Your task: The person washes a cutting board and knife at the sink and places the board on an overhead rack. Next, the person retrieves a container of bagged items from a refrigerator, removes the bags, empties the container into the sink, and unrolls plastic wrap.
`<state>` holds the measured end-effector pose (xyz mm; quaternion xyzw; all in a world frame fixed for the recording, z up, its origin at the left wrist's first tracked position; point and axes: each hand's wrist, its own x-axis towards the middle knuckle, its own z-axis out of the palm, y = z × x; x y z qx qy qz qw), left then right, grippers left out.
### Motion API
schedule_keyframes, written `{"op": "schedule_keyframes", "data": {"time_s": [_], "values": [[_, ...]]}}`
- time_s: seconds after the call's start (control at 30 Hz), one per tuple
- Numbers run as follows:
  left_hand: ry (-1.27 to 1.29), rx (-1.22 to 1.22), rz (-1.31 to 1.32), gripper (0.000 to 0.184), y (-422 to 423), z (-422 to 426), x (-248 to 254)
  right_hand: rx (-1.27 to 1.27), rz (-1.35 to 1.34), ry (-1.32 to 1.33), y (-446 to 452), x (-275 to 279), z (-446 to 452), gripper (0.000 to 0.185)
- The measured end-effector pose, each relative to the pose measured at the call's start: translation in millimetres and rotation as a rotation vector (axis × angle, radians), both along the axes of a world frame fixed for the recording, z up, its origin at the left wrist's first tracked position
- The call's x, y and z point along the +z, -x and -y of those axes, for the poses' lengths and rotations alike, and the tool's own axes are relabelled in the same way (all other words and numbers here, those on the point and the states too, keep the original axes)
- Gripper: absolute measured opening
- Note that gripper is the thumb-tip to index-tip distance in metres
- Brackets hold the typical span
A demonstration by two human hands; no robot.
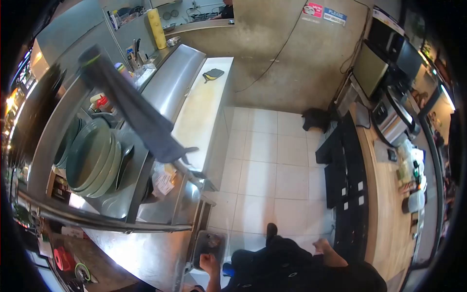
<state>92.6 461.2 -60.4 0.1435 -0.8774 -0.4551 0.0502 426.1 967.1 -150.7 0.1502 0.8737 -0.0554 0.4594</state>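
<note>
Well, from the head view I see 2 hands: the left hand (pixel 210 263), fingers curled in on nothing visible, just beside the open bin (pixel 222 249) at bottom centre-left; the right hand (pixel 322 246), also curled with nothing visible, near the black cabinet (pixel 350 233) at lower right; green bowls (pixel 90 155) nest at left, presumably saving shelf room; tiled floor (pixel 258 180) runs open up the middle, edged by white worktop (pixel 197 112) and cabinet.
</note>
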Motion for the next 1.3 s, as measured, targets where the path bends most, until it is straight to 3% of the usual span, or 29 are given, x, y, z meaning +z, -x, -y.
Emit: {"op": "schedule_keyframes", "data": {"time_s": [0.03, 0.07, 0.1, 0.13, 0.17, 0.2, 0.23, 0.27, 0.3, 0.33, 0.37, 0.4, 0.53, 0.63, 0.7, 0.77, 0.87, 0.97, 1.1, 1.13, 1.17, 1.2, 1.23, 1.3], "values": [[-0.001, -0.042, 0.018, 0.024, 15, -34, 5, -0.044, -0.171, -0.024, 32, 0, -31, 0.025], [-0.161, -0.044, 0.132, 0.022, 36, -74, 27, -0.083, -0.341, -0.048, 62, 0, -62, 0.024], [-0.126, -0.145, 0.066, 0.018, 54, -98, 10, -0.166, -0.513, -0.053, 86, -32, -104, 0.027], [-0.307, -0.103, 0.282, 0.016, 77, -115, -41, -0.238, -0.691, -0.047, 108, -66, -145, 0.030], [-0.160, -0.314, 0.141, 0.019, 104, -134, -78, -0.549, -0.707, 0.106, 156, -23, -156, 0.026], [0.198, -0.587, -0.009, 0.027, 131, -161, -44, -0.866, -0.751, 0.236, 214, 40, -159, 0.025], [0.553, -0.775, -0.249, 0.037, 158, -189, -11, -0.897, -0.788, 0.271, 245, 41, -178, 0.024], [-0.059, -0.592, 0.148, 0.033, 185, -223, 1, -0.926, -0.826, 0.308, 275, 41, -198, 0.023], [-0.639, -0.160, 0.372, 0.030, 211, -257, 13, -1.025, -0.909, 0.368, 293, 39, -208, 0.024], [-0.481, -0.228, 0.225, 0.028, 238, -278, 8, -0.982, -0.855, 0.386, 306, 41, -213, 0.024], [-0.687, -0.205, 0.079, 0.029, 266, -307, 32, -1.102, -0.855, 0.478, 320, 48, -220, 0.027], [-0.681, -0.182, 0.100, 0.028, 303, -330, 40, -1.229, -0.863, 0.567, 344, 50, -231, 0.031], [-0.726, -0.105, 0.055, 0.026, 453, -403, 52, -0.852, -0.515, 0.378, 364, 7, -281, 0.033], [-0.608, 0.027, 0.079, 0.027, 573, -451, 59, -0.816, -0.250, 0.317, 407, 19, -310, 0.033], [-0.509, 0.045, 0.059, 0.029, 656, -486, 52, -0.886, -0.222, 0.312, 452, 36, -335, 0.033], [-0.309, 0.111, -0.168, 0.038, 731, -519, 45, -0.970, -0.261, 0.314, 499, 50, -365, 0.033], [-0.213, 0.135, -0.034, 0.049, 849, -564, 43, -1.068, -0.370, 0.351, 582, 60, -404, 0.034], [-0.062, 0.182, -0.100, 0.065, 948, -608, 24, -1.081, -0.436, 0.404, 670, 59, -438, 0.035], [0.132, 0.163, 0.138, 0.080, 1014, -658, 46, -0.929, -0.384, 0.461, 792, 40, -486, 0.039], [0.229, 0.129, 0.075, 0.078, 1020, -668, 42, -0.871, -0.347, 0.465, 821, 35, -500, 0.039], [0.238, 0.055, 0.118, 0.067, 1013, -674, 60, -0.807, -0.307, 0.466, 850, 30, -514, 0.040], [0.357, -0.082, 0.133, 0.054, 1025, -682, 47, -0.737, -0.265, 0.459, 879, 28, -531, 0.041], [0.275, -0.019, 0.206, 0.047, 1029, -686, 33, -0.668, -0.218, 0.452, 906, 26, -546, 0.042], [0.023, 0.056, 0.170, 0.050, 1020, -679, 33, -0.525, -0.142, 0.440, 965, 28, -580, 0.045]]}}
